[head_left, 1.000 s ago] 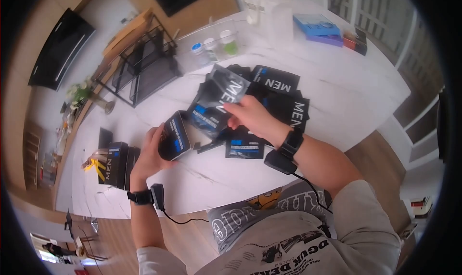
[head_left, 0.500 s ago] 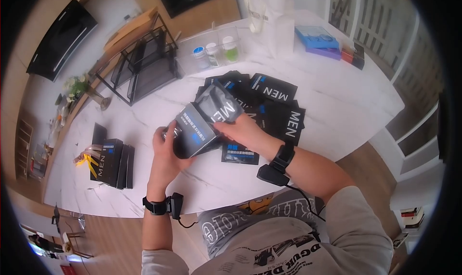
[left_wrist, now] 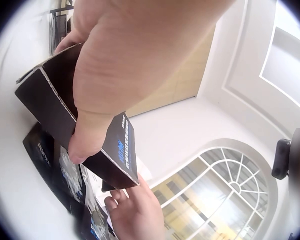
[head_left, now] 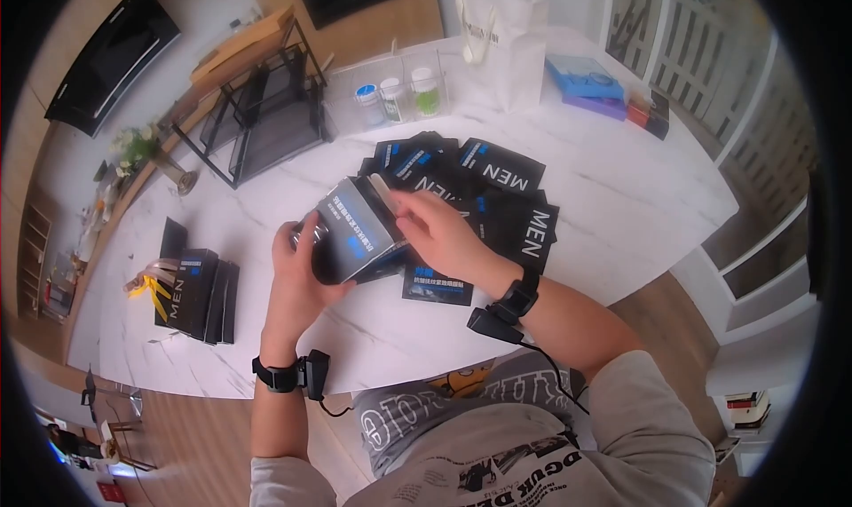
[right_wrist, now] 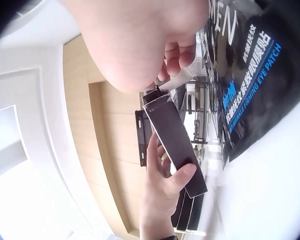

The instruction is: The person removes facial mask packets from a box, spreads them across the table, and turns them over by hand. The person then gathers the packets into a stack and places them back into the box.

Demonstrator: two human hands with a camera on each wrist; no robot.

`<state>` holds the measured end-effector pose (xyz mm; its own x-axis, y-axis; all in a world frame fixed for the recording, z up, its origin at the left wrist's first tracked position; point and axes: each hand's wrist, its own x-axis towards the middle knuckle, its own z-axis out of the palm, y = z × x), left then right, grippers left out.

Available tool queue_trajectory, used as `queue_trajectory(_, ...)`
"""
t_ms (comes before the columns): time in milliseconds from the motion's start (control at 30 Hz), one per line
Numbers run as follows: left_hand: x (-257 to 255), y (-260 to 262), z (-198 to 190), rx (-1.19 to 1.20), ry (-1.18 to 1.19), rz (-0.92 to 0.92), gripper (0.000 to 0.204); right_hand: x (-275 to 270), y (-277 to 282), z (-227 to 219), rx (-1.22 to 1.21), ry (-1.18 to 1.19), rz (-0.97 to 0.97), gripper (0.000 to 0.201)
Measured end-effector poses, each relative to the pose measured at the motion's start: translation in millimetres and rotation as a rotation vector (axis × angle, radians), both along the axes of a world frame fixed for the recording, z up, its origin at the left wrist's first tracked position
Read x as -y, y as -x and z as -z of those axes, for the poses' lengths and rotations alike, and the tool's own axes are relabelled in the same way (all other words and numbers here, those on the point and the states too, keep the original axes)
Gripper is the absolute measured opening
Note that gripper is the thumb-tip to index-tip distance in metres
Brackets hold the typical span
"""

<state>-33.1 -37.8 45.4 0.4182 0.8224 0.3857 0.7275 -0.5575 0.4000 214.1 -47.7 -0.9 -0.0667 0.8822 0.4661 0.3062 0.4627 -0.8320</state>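
Gripping the box [head_left: 358,230] in my left hand [head_left: 297,281], I pinch 1 sachet [head_left: 383,193] with my right hand [head_left: 451,241]. The sachet is at the box's open end, between my 2 hands.

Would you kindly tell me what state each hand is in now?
Left hand: closed around the black box.
Right hand: at the box's open end; grip cannot be told.
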Motion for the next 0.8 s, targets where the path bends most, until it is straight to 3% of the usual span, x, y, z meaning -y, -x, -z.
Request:
queue_trajectory(133,2,-1,0,-0.049,-0.037,0.001,0.107,-2,3,11,0.125,-0.174,-0.051,0.034)
queue_trajectory(367,-20,34,2,-0.052,-0.069,-0.002,0.105,-6,-9,1,0.106,-0.178,0.101,0.022)
queue_trajectory(533,-47,81,15,-0.073,0.044,-0.071,0.107,-18,-19,19,0.141,-0.133,0.082,0.026)
queue_trajectory(633,-59,97,22,-0.164,0.160,-0.164,0.103,-11,-23,25,0.589,-0.302,0.321,0.044)
queue_trajectory(733,-65,105,25,-0.201,0.214,-0.211,0.095,-7,-26,19,0.793,-0.164,0.360,0.062)
queue_trajectory(800,-66,106,25,-0.209,0.250,-0.189,0.090,-2,-26,0,0.813,0.031,0.290,0.064)
